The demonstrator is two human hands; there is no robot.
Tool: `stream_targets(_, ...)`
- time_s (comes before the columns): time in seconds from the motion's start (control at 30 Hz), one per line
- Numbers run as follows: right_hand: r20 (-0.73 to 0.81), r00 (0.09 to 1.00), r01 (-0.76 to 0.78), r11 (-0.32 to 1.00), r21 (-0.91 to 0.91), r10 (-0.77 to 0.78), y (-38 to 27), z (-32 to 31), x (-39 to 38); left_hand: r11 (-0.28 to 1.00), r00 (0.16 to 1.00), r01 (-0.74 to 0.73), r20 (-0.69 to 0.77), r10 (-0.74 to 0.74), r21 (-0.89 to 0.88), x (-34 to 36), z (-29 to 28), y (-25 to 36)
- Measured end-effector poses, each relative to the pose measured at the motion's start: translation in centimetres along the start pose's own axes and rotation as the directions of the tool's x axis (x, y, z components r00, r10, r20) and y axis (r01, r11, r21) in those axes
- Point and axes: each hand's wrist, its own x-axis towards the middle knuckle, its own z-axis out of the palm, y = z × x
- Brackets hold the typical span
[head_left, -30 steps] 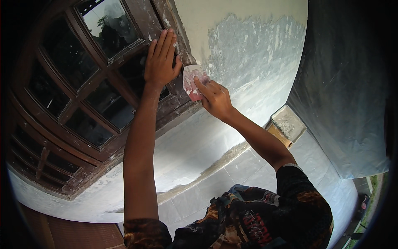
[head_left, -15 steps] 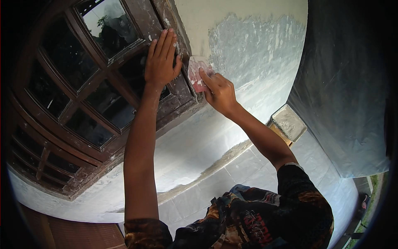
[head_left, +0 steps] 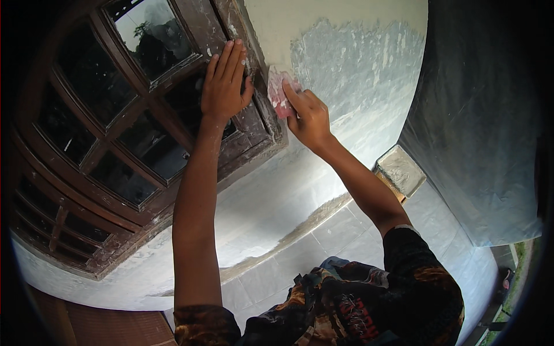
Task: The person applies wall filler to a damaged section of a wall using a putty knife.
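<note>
Right hand (head_left: 309, 118) on upright scraper (head_left: 278, 98); long axis vertical

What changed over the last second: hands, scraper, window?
The right hand slid the pink-stained scraper up and left along the wall, from a spot clear of the window frame to its edge. It keeps hold of the scraper throughout. The left hand stayed flat on the frame; the grey block did not move.

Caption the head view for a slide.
Left hand braced on the brown window frame, right hand pressing a pink scraper against the wall.
</note>
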Motion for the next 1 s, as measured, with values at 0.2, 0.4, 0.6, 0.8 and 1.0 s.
stream_targets(0.2,0.001,1.0,0.006,0.989,-0.15,-0.006,4.0,1.8,0.9,1.0,1.0,-0.009,-0.019,0.009,-0.02,0.1,0.2,0.1)
stream_targets(0.4,0.106,0.994,-0.031,0.999,-0.012,0.032,0.2,0.9,-4.1,1.0,1.0,0.001,-0.01,-0.001,-0.01,-0.4,0.1,-0.2)
stream_targets(0.6,-0.008,0.996,-0.092,0.981,-0.169,0.092,3.2,0.7,2.1,1.0,1.0,-0.002,-0.021,0.002,-0.005,0.1,0.3,0.2)
stream_targets(0.8,0.097,0.995,-0.037,0.999,0.005,0.037,-1.7,2.2,-5.7,1.0,1.0,0.0,-0.01,0.0,0.004,-0.5,0.1,-0.1)
stream_targets(1.0,-0.059,0.992,-0.117,0.99,-0.084,0.113,1.2,-0.2,3.4,1.0,1.0,-0.004,-0.015,0.004,-0.001,0.1,0.1,0.2)
